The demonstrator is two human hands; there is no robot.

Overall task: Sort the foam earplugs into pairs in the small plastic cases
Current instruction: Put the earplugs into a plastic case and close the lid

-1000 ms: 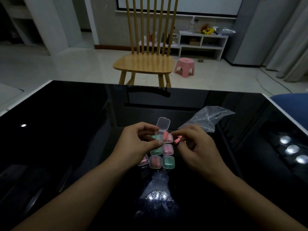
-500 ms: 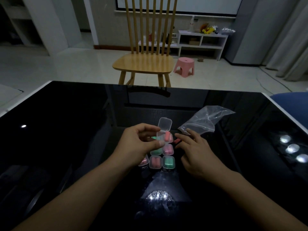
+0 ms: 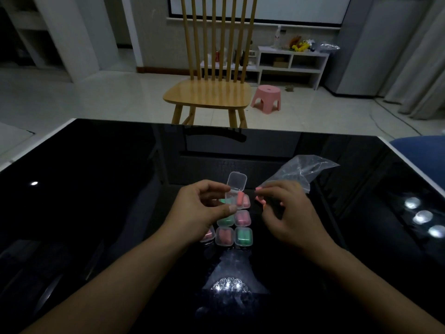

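Note:
My left hand [image 3: 199, 210] pinches an open clear case [image 3: 237, 186] just above the table, its lid tipped up. One pink earplug [image 3: 239, 198] stands in its base. My right hand [image 3: 289, 213] hovers to the right of the case with its fingers curled, and pinches a second pink earplug [image 3: 261, 201] between thumb and forefinger. Below the open case lie several closed cases in rows: green [image 3: 225, 220], pink [image 3: 242, 218], pink [image 3: 224, 236] and green [image 3: 243, 236]. Another pink case [image 3: 208, 235] is partly hidden under my left wrist.
A crumpled clear plastic bag [image 3: 301, 169] lies just beyond my right hand on the glossy black table [image 3: 96, 189]. A wooden chair [image 3: 207, 92] stands past the far edge, with a pink stool [image 3: 266, 97] behind it. A blue cushion [image 3: 421, 150] is at the right.
My right hand went down flat to the table beside the case, then rose again with its fingers curled round a pink earplug. My left hand kept the open case almost still.

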